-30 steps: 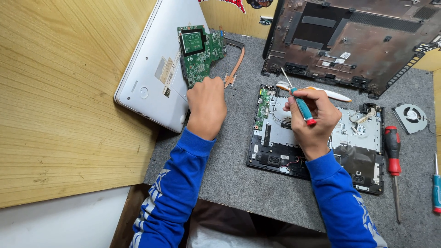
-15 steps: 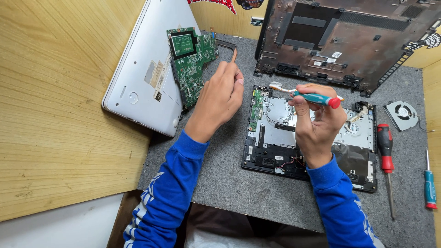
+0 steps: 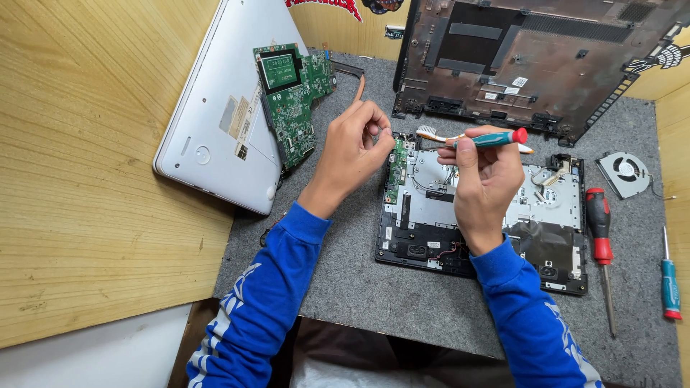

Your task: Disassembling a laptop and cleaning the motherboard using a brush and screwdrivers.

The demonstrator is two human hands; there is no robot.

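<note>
- Your right hand [image 3: 483, 181] is closed around a teal screwdriver with a red cap [image 3: 489, 139], held level above the opened laptop base [image 3: 478, 212], its thin shaft pointing left.
- Your left hand [image 3: 352, 154] hovers at the top left corner of that base, fingertips pinched narrow together; whether anything tiny sits between them you cannot tell.
- The laptop base lies on the grey felt mat [image 3: 359, 280], showing a silver metal plate and a narrow green board strip [image 3: 394, 171] along its left edge, just below your left fingertips.
- A toothbrush [image 3: 431, 134] lies across the top of the base, behind the screwdriver.
- To the left, a white laptop lid [image 3: 215, 122] rests half on the wooden table [image 3: 86, 179]; it carries a small grey rectangular label and a small square sticker near the middle.
- A green motherboard [image 3: 291, 100] lies on that lid's right edge.
- A dark bottom cover [image 3: 525, 65] leans at the back, with small white rectangular labels on its inner face.
- Right of the base: a round fan [image 3: 624, 174], a red-handled screwdriver [image 3: 600, 237], and a second teal screwdriver [image 3: 670, 284], well apart from your hands.
</note>
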